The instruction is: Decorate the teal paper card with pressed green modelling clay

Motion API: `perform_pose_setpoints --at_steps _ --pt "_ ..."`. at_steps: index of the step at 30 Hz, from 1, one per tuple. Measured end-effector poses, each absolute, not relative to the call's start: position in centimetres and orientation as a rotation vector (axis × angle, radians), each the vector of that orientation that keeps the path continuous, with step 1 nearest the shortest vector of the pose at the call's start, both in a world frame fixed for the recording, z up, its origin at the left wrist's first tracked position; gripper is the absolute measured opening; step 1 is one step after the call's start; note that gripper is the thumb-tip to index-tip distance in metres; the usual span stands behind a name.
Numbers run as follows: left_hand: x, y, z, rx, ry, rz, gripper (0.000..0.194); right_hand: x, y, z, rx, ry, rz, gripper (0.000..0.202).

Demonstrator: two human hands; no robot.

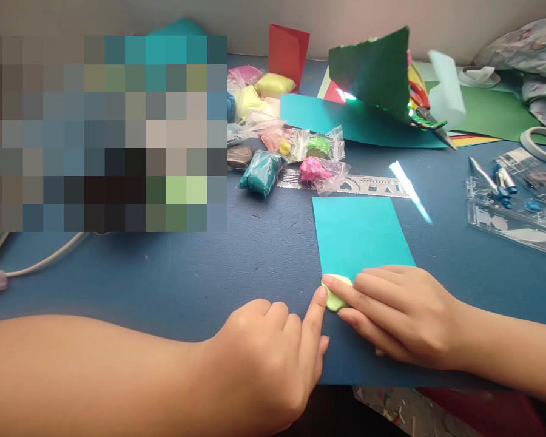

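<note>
A flat piece of pale green clay (338, 294) lies at the lower left corner of a turquoise paper sheet (361, 233), near the table's front edge. My left hand (279, 349) touches the clay's left rim with an outstretched index fingertip, its other fingers curled in. From the right, my right hand (400, 312) rests over the clay and the paper's lower edge, index finger across the clay's top and thumb beside its lower side. Its other fingers are folded together. The clay's right part is partly hidden under the right hand.
Bagged clay (261, 172) and a stencil ruler (377, 185) lie behind the paper. Further back stand a dark green card holder (370, 73) and a red card (287, 57). A clear plastic case (514, 224) and a tape roll (543, 144) are at right. The upper left is pixelated.
</note>
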State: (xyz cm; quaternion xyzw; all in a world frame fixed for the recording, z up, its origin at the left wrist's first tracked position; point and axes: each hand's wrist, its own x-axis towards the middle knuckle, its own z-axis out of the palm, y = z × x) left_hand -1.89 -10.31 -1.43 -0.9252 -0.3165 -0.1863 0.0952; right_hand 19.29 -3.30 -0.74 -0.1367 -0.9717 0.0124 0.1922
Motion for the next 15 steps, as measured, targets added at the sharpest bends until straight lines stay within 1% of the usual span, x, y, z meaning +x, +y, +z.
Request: perform_pose_setpoints --at_steps 4,7,9,12,15 --pt "-2.02 -10.41 -1.48 -2.760 -0.948 -0.561 0.034 19.44 -3.31 -0.70 -0.379 -2.718 0.061 0.030" --pt "-2.11 -10.45 -1.42 -2.748 -0.961 -0.631 0.031 19.77 -3.42 -0.67 -0.458 -2.650 0.091 0.030" --pt "-2.13 -10.48 -1.37 -2.730 -0.970 -0.649 0.028 19.88 -3.55 -0.76 -0.550 -2.590 0.043 0.027" --pt "-2.02 -10.58 -1.31 -2.718 -0.982 -0.565 0.032 19.85 -3.71 -0.89 -0.596 -2.582 -0.047 0.022" --pt "-1.68 -10.74 -1.26 -2.707 -1.005 -0.459 0.037 19.81 -3.77 -0.88 -0.552 -2.628 -0.058 0.033"
